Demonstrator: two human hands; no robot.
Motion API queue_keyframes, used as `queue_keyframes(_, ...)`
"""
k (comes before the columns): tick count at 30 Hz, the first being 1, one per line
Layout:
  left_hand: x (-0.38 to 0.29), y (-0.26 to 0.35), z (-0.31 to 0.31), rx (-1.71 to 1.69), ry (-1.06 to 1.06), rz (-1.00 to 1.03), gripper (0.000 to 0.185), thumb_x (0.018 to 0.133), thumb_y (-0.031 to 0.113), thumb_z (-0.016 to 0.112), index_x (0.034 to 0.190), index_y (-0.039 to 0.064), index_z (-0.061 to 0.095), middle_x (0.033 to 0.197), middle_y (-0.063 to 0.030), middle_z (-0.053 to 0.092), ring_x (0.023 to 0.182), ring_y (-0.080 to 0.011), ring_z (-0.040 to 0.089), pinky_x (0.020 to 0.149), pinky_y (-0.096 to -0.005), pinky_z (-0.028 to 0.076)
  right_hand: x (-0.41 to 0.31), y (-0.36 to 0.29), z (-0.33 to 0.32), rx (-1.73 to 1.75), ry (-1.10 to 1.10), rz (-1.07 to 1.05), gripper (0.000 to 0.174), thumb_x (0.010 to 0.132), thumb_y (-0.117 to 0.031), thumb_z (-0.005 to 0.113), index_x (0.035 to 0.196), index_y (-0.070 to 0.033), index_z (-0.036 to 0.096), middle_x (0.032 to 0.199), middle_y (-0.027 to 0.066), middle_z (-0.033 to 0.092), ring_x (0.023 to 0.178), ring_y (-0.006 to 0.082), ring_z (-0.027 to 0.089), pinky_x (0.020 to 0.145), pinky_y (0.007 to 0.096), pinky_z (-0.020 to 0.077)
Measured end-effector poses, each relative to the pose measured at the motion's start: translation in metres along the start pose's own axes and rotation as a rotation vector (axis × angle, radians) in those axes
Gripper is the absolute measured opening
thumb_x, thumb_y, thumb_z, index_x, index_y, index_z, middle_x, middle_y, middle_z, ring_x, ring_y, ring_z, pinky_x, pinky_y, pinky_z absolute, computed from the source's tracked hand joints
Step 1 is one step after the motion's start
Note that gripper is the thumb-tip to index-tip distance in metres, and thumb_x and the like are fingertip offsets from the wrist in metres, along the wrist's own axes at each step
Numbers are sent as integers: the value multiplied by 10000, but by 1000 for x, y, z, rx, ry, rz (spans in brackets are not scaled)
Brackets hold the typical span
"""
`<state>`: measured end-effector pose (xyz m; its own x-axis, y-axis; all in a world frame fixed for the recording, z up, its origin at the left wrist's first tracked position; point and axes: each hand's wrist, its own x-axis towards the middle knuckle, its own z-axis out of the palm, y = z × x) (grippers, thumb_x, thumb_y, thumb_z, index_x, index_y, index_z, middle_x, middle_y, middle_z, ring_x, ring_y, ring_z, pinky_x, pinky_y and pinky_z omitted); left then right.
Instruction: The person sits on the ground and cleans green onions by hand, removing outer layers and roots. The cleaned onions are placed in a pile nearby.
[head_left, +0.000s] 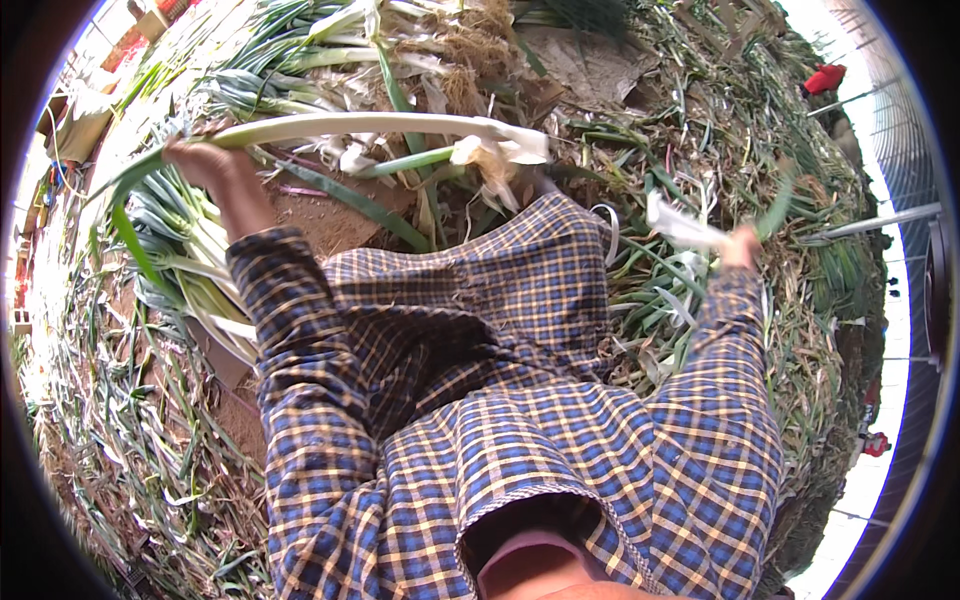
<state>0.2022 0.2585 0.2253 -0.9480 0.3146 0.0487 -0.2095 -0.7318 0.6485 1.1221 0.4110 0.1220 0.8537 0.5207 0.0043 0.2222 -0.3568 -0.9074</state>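
Observation:
My left hand (214, 169) is closed around the green part of a long, thick scallion (360, 124). Its white shaft reaches across in front of me, and pale, loose outer layers (487, 161) hang near its root end. Out to the right, my right hand (739, 246) grips a strip of scallion leaf (684, 221), white at one end and green at the other, blurred by motion. A checked smock (480, 300) covers my lap and arms. Beside my left forearm lies a bunch of scallions (187, 232) with white stalks and green tops.
A pile of scallions (315, 60) with brown roots (465, 52) lies ahead of me. Stripped leaves (810, 337) cover the ground on the right, and more leaf litter (150, 465) spreads at left. A metal pole (877, 223) juts in at the right edge.

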Motion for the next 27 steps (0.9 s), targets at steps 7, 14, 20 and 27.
queue_keyframes(7, 19, -22, -6, 92, 290, 86, 330, 870, 326, 541, 963, 42, 403, 847, -95, 477, 664, -217, 513, 519, -376, 478, 19, -29, -91, -1136, 98, -170, 805, 845, -623, 593, 1232, 83, 574, 1186, 252, 644, 1115, 366, 621, 989, 464, 465)
queue_keyframes(14, 17, -36, -8, 141, 231, -36, 363, 930, 401, 508, 946, 47, 428, 825, -95, 502, 629, -233, 542, 505, -382, 499, -325, -90, 164, -194, -1203, -1386, 962, 825, -730, 565, 1468, -41, 372, 1469, 234, 424, 1375, 334, 403, 1123, 446, 358)
queue_keyframes(20, 16, -25, -27, 134, 94, -81, 484, 944, 535, 513, 1061, 70, 442, 716, -65, 486, 615, -228, 546, 581, -379, 549, -503, -151, 204, -406, -1675, -1138, 431, 936, -450, 621, 1048, -35, 652, 777, 81, 630, 761, 166, 614, 724, 334, 485)
queue_keyframes(27, 29, -60, -35, -232, 137, -440, 268, 993, 282, 483, 774, 130, 471, 575, -10, 451, 450, -153, 436, 418, -290, 411, -510, -168, 186, -205, -2088, -691, 455, 895, -397, 704, 1135, -13, 657, 913, 31, 676, 899, 136, 615, 850, 274, 466)
